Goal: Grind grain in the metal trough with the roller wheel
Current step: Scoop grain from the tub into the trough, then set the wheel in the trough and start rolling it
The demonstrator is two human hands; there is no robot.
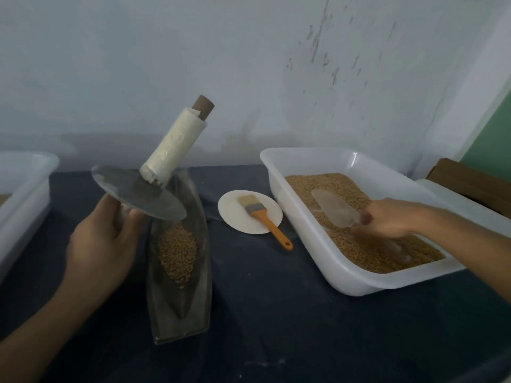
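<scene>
The boat-shaped metal trough (pixel 179 299) lies on the dark table with a heap of brown grain (pixel 177 252) in its middle. My left hand (pixel 103 241) grips the lower handle of the roller wheel (pixel 138 196), holding the metal disc tilted in the air above the trough's far end. The wheel's upper handle, wrapped in white, points up and to the right. My right hand (pixel 387 219) holds the handle of a clear plastic scoop (pixel 336 208) that lies on the grain inside a white tub (pixel 312 244).
A white paper plate (pixel 265 225) with an orange-handled brush (pixel 262 217) lies between trough and tub. Another white tub (pixel 25 194) stands at the left edge. A brown box (pixel 470 181) sits behind the right tub. A pale wall rises close behind.
</scene>
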